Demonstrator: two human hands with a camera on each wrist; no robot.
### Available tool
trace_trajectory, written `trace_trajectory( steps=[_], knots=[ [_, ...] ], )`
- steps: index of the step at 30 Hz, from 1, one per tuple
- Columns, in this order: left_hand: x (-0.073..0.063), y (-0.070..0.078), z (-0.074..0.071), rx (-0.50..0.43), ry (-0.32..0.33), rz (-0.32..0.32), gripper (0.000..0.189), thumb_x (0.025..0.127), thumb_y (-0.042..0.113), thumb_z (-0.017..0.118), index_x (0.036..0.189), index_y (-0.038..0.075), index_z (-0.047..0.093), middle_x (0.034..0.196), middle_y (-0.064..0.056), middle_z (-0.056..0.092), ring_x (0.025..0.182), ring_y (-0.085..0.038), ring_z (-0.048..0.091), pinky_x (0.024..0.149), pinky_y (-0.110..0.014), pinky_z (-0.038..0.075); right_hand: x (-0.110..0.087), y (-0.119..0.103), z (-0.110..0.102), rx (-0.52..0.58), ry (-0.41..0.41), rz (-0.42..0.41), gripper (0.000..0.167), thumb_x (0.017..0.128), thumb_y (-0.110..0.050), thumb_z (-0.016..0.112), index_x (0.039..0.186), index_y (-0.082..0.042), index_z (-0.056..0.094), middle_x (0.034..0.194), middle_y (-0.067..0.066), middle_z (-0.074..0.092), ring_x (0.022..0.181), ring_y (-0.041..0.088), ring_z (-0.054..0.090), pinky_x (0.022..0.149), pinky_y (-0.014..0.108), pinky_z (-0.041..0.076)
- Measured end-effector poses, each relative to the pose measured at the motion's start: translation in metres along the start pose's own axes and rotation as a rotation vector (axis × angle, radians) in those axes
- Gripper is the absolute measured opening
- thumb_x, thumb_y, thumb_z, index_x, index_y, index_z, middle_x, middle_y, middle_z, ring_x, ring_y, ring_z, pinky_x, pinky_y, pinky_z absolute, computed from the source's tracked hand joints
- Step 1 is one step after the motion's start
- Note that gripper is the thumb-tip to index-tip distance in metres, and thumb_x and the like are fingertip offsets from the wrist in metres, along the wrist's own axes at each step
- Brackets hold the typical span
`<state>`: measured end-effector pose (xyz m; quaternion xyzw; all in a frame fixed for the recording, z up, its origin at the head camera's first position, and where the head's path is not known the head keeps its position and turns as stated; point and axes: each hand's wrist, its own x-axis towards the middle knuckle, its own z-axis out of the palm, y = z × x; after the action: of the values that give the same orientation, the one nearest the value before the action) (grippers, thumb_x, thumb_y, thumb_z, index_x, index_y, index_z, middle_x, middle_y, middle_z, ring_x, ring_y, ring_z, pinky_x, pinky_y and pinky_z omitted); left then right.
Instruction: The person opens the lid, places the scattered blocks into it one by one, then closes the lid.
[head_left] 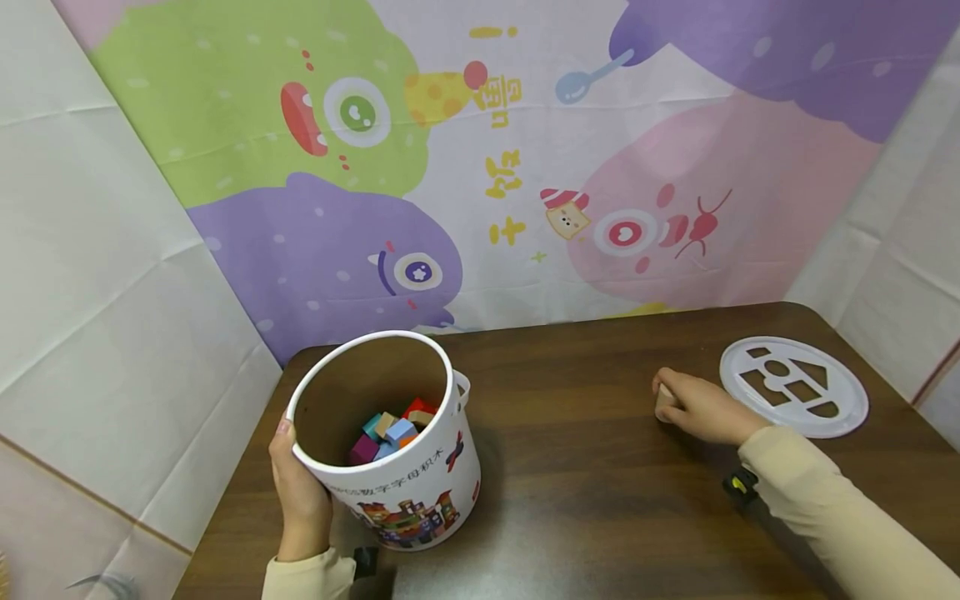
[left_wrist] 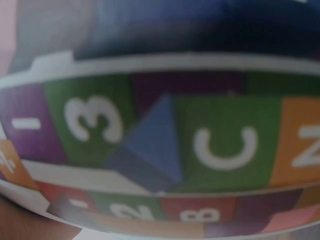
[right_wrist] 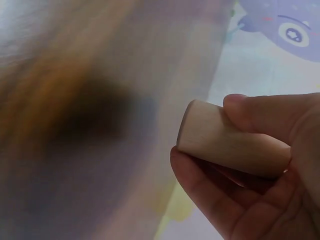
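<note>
On the left of the table a white bucket leans toward me, its printed side filling the left wrist view. Several coloured wooden blocks lie at its bottom. My left hand grips the bucket's left side, thumb at the rim. Over the right half of the table, my right hand holds a plain wooden block. In the right wrist view this wooden block is pale, with a rounded side, pinched between thumb and fingers.
A round white lid with shaped cut-outs lies at the table's right, beyond my right wrist. The brown table backs onto a cartoon-printed cloth. Pale panels stand at both sides.
</note>
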<state>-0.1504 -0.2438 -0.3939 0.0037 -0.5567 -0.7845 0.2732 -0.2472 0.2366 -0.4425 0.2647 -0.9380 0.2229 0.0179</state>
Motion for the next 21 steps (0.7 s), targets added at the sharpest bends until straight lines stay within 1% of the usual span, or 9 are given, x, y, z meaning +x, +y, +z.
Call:
trace_trajectory(
  steps=[5,10,14,17,21],
  knots=[
    [0.000,0.001,0.000,0.012,0.006,-0.009,0.049,0.102,0.035,0.030,0.132,0.006,0.054,0.120,-0.004,0.064,0.112,-0.019,0.060,0.095,-0.032,0.050,0.010,-0.016,-0.014,-0.010,0.003,-0.044,0.023,0.089,-0.010,0.069,0.105,-0.004,0.053,0.082,-0.005,0.060,0.071,0.006,0.053,0.065,0.032,0.046],
    [0.000,0.001,0.000,0.008,0.006,-0.009,0.049,0.102,0.035,0.030,0.132,0.005,0.054,0.120,-0.004,0.064,0.112,-0.019,0.060,0.095,-0.032,0.050,0.025,-0.040,-0.031,-0.004,0.002,-0.081,0.022,0.093,-0.013,0.066,0.108,-0.006,0.051,0.082,-0.007,0.058,0.071,0.004,0.051,0.070,0.032,0.047],
    [0.000,0.001,0.001,0.004,0.005,-0.006,0.049,0.102,0.035,0.030,0.132,0.005,0.054,0.120,-0.005,0.064,0.112,-0.019,0.060,0.095,-0.032,0.050,0.041,-0.066,-0.045,0.027,-0.012,-0.093,0.020,0.096,-0.017,0.062,0.110,-0.012,0.049,0.084,-0.009,0.058,0.074,0.006,0.052,0.075,0.031,0.047],
    [0.000,0.001,0.001,0.000,0.006,-0.007,0.048,0.102,0.035,0.030,0.132,0.005,0.054,0.119,-0.005,0.064,0.112,-0.019,0.060,0.095,-0.032,0.050,0.052,-0.087,-0.057,0.061,-0.019,-0.131,0.016,0.097,-0.021,0.061,0.106,-0.014,0.049,0.080,-0.010,0.055,0.075,0.007,0.051,0.078,0.031,0.047],
    [0.001,0.001,0.001,0.001,0.010,-0.013,0.048,0.102,0.035,0.030,0.132,0.005,0.054,0.119,-0.004,0.064,0.112,-0.019,0.060,0.095,-0.032,0.050,0.067,-0.116,-0.070,0.098,-0.036,-0.211,0.015,0.098,-0.024,0.060,0.102,-0.014,0.048,0.076,-0.009,0.051,0.071,0.008,0.047,0.079,0.030,0.047]
  ],
)
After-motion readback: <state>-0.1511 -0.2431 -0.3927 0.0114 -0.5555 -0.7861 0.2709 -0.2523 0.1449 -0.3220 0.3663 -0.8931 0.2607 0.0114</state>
